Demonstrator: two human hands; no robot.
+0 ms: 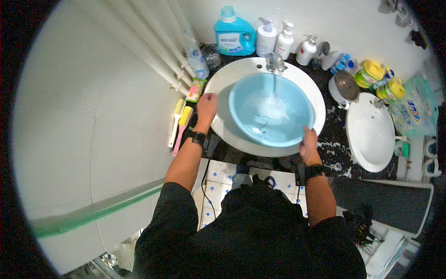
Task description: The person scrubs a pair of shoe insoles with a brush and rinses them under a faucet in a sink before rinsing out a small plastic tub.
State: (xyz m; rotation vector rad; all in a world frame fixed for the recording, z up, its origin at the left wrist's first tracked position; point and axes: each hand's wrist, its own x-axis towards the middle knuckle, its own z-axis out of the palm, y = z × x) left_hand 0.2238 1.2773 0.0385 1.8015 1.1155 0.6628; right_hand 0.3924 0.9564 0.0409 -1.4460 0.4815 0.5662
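A light blue plastic basin (241, 114) sits tilted inside the large white sink (222, 132). Water runs from the metal faucet (277, 63) into it, and white foam floats on the water. At the basin's lower right rim, my right hand (308, 143) has its fingers closed on the edge. My left hand (207, 110) is curled at the sink's left rim, apart from the basin; whatever its fingers hold, if anything, is hidden. Close to it on the left lie a green and white packet (195, 89), a white-handled brush (175, 122) and a pink-handled brush (182, 130).
Behind the sink stand a blue detergent jug (235, 38) and several pump bottles (266, 38). To the right are a metal pot (344, 87), yellow containers (370, 73), a smaller white sink (371, 135) and a plastic bag (413, 107). Foam streaks the dark counter (331, 121). Pipes (158, 51) run at left.
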